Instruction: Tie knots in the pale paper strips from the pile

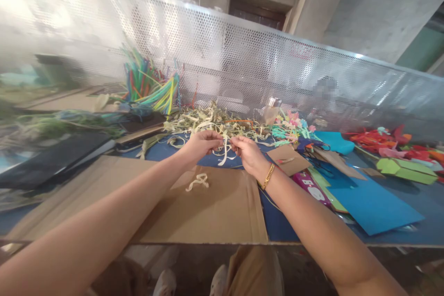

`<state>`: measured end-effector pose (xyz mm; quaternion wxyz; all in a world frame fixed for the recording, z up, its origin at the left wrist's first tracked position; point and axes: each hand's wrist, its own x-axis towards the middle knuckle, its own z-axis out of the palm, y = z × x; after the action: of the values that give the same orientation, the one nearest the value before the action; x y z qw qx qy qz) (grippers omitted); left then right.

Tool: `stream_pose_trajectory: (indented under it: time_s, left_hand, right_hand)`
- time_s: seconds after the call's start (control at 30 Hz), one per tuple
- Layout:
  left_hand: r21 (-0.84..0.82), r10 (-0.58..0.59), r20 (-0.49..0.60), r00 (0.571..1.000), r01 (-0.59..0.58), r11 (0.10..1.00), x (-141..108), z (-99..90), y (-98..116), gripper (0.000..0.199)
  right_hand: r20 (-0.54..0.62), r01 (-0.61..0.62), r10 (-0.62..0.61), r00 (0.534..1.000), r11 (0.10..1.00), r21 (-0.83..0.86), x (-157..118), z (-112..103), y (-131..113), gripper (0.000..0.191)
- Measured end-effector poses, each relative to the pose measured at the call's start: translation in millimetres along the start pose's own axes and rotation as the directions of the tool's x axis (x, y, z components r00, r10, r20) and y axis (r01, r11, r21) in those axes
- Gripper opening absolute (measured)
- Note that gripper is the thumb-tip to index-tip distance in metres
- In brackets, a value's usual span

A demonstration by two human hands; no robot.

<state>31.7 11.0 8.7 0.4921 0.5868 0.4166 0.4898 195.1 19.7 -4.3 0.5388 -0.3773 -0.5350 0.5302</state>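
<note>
In front of me a thin cream-coloured strip (225,151) hangs between my two hands, with its loose ends dangling down. My left hand (205,142) is closed in a pinch at the strip's left side. From the other side, the fingertips of my right hand (245,149) pinch it too; a gold chain bracelet (268,176) circles that wrist. Below the hands, a small looped cream strip (199,182) lies on a flat brown cardboard sheet (211,212). Just behind the hands spreads a tangled heap of similar pale strips (197,118).
Colourful pipe cleaners (152,83) stand at the back left near a black flat object (52,157). Blue sheets (371,199), a purple packet (311,188), a green paper piece (405,169) and red pieces (374,139) lie right. A perforated metal screen (194,46) runs behind.
</note>
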Motion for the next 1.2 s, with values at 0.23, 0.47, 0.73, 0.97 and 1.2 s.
stream_pose_trajectory:
  time_s: [0.23,0.47,0.73,0.97,1.2]
  left_hand:
    - [0.014,0.044,-0.041,0.998,-0.044,0.999,-0.9,1.0,0.4,0.016]
    - [0.028,0.1,-0.043,0.994,-0.099,0.995,-0.8,-1.5,-2.7,0.015]
    - [-0.026,0.111,-0.072,0.991,-0.113,0.993,-2.9,0.9,0.6,0.015]
    - [0.033,0.074,-0.072,0.995,-0.072,0.997,-4.4,-0.7,3.1,0.019]
    - [0.163,0.1,-0.061,0.993,-0.089,0.983,-1.9,-3.0,-0.7,0.028]
  right_hand:
    - [0.021,0.015,-0.015,1.0,1.0,-0.004,-1.3,1.8,-0.1,0.025]
    - [0.02,0.032,-0.032,0.999,0.999,-0.021,-3.1,3.7,-1.6,0.026]
    - [0.028,0.048,-0.048,0.998,0.998,-0.03,-3.9,4.6,-0.5,0.026]
    - [0.026,0.108,-0.106,0.994,0.992,-0.071,-1.6,2.7,1.4,0.029]
    - [0.025,0.355,-0.401,0.916,0.779,-0.516,-1.7,-3.7,-1.3,0.025]
